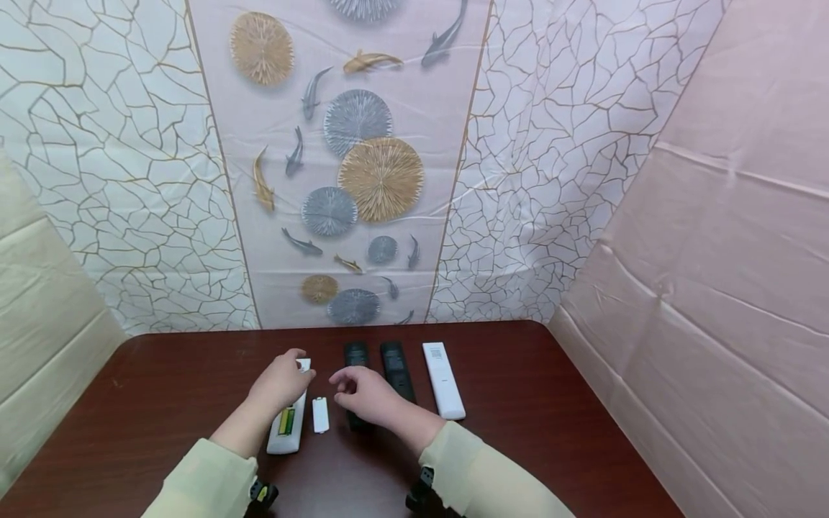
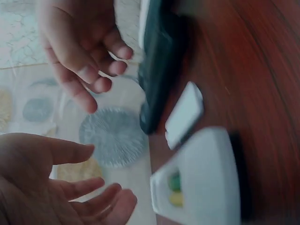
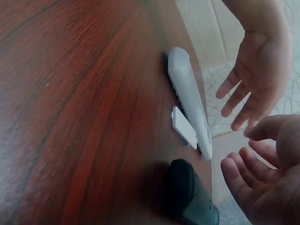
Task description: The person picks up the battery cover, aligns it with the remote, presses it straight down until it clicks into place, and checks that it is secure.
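A white remote control (image 1: 293,430) lies face down on the table, its battery bay uncovered with green-and-yellow batteries (image 1: 286,421) inside. Beside it to the right rests the small white battery cover (image 1: 320,415). My left hand (image 1: 280,381) hovers over the white remote, fingers apart and holding nothing, as the left wrist view also shows. Above a black remote control (image 1: 357,353), my right hand (image 1: 368,394) hangs in the air with loosely bent fingers and nothing in it. The two hands face each other across a gap.
A second black remote control (image 1: 397,368) and another white remote control (image 1: 444,380) lie in a row to the right on the dark red wooden table (image 1: 518,432). A patterned cloth wall (image 1: 512,165) stands behind the table's far edge.
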Motion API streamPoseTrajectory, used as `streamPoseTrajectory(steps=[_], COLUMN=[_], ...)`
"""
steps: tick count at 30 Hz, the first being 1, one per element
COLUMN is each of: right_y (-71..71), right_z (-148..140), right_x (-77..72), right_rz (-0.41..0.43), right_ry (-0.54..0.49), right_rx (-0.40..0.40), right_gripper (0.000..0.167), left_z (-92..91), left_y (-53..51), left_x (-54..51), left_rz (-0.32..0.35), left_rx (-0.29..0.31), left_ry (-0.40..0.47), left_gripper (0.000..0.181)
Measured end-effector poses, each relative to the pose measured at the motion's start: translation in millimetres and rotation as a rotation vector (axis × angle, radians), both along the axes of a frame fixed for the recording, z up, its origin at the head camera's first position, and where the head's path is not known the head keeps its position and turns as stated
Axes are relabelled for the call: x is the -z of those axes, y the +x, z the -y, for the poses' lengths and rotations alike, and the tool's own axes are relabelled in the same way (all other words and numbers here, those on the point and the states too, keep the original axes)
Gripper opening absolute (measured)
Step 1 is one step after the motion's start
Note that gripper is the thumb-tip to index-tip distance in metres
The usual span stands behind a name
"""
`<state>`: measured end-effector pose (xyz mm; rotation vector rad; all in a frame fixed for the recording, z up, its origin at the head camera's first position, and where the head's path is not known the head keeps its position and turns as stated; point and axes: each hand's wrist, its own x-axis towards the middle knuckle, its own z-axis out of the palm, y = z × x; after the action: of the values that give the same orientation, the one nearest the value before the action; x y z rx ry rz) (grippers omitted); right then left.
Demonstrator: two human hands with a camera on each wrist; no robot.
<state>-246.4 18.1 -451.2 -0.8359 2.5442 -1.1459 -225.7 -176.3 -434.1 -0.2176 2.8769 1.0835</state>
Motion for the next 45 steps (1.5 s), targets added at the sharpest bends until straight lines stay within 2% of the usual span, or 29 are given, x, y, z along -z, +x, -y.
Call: streamPoseTrajectory(steps=[4, 9, 17, 26, 33, 37, 41, 45], right_y=[-0.4, 0.8, 2.1, -0.3, -2.4, -3.5, -4.3, -6.3], right_z=[12.4, 25.8, 42.6, 51.3, 53.1, 53.8, 54.5, 55.8], right_x=[-2.3, -1.2, 6.7, 16.3, 13.6, 9.8, 8.2, 10.1], right_rz=[-0.065, -0.128, -0.207, -0.256, -0.259, -0.223, -0.196, -0.184], right_ry=[0.111, 0.265, 0.486, 0.653, 0.685, 0.668, 0.644, 0.616], right_rx=[-0.044, -0.077, -0.117, -0.106, -0.115, -0.111, -0.098, -0.093], right_gripper=[0.027, 0.035, 0.052, 0.054, 0.045, 0.045, 0.049, 0.050], left_z=[8.1, 15.8, 24.3, 24.1, 23.6, 23.8, 24.7, 27.2], left_y=[1.3, -1.0, -14.5, -22.0, -22.7, -21.7, -20.9, -20.0], left_x=[2.1, 9.0, 24.3, 30.4, 31.8, 31.1, 33.0, 35.6], left_rz=[0.054, 0.094, 0.143, 0.159, 0.162, 0.157, 0.134, 0.111], left_rx=[-0.027, -0.045, -0.026, -0.041, -0.047, -0.048, -0.063, -0.076], left_ry=[-0.137, -0.194, -0.177, -0.165, -0.144, -0.120, -0.078, -0.001], left_gripper=[0.059, 0.064, 0.067, 0.068, 0.071, 0.074, 0.075, 0.069])
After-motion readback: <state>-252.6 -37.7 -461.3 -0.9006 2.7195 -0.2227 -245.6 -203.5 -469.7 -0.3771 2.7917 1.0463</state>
